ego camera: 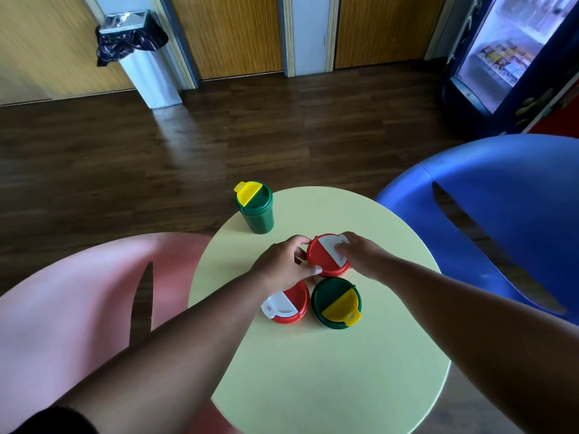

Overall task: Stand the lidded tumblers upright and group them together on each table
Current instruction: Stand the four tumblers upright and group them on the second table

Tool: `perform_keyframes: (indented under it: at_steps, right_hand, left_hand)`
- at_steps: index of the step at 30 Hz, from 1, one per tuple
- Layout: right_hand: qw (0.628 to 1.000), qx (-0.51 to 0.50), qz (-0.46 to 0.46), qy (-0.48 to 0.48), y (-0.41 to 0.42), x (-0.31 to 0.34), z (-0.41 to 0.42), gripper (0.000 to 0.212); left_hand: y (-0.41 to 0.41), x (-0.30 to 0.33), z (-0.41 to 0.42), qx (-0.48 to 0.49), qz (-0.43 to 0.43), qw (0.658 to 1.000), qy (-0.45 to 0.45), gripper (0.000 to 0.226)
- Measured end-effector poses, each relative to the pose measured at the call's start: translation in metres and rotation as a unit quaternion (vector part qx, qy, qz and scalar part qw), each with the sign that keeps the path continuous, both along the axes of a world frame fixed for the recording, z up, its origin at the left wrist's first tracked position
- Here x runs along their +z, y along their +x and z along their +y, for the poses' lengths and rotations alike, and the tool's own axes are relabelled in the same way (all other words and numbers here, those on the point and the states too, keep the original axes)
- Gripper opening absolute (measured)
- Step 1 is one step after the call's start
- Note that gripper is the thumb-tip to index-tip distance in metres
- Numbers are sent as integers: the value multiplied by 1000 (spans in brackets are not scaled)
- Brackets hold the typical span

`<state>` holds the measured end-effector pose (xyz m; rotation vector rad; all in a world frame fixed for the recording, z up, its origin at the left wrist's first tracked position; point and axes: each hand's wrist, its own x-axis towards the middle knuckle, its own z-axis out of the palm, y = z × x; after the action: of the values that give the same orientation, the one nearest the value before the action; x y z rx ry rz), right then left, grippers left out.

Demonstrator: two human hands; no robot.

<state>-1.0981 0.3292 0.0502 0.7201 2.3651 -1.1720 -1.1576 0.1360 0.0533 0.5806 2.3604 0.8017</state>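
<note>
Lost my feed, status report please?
Both hands gripping red tumbler. Three tumblers grouped upright. Green tumbler stands apart at table edge. Nothing blocking.

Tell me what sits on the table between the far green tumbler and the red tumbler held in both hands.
Nothing: in the head view, only bare yellow table separates the far green tumbler from the held red tumbler.

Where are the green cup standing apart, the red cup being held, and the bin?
far green cup (258, 218), head view, on its dark side wall.
held red cup (320, 257), head view, on the red half of its lid.
bin (150, 77), head view, on its metal body.
</note>
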Motion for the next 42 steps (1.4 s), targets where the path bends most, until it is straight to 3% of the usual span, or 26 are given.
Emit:
perform_keyframes:
  at_steps: [10, 15, 20, 24, 26, 31, 33, 37, 39, 42]
  right_hand:
    - [1000, 5, 16, -2, -3, 4, 2, 44]
    - [997, -12, 68, 31, -27, 18, 2, 37]
    - [990, 35, 124, 65, -60, 36, -15, 33]
    - [983, 90, 140, 73, -100, 48, -40, 37]
    - [982, 106, 140, 76, -123, 52, -53, 38]
    - [983, 128, 95, 89, -166, 43, -75, 33]
    - [986, 131, 74, 77, -171, 35, -81, 37]
    - [991, 91, 89, 47, -172, 17, -86, 39]
    - [992, 70, 100, 43, -169, 11, -87, 39]
    - [993, 73, 88, 42, -161, 10, -83, 38]
  left_hand:
    - [-10, 6, -6, 8, -6, 1000, -3, 62]
    - [-21, 17, -28, 98, 74, 989, 81, 29]
    - [-46, 18, -46, 266, 154, 935, 177, 11]
    - [-75, 11, -49, 422, 51, 876, 227, 27]
    - [-89, 3, -49, 454, -20, 861, 226, 40]
    - [-110, -16, -47, 402, -103, 895, 166, 58]
    - [-114, -20, -46, 378, -106, 906, 160, 50]
    - [-120, -27, -43, 385, -116, 896, 190, 6]
    - [-120, -28, -41, 404, -110, 884, 210, 4]
    - [-115, -26, -39, 412, -106, 879, 215, 27]
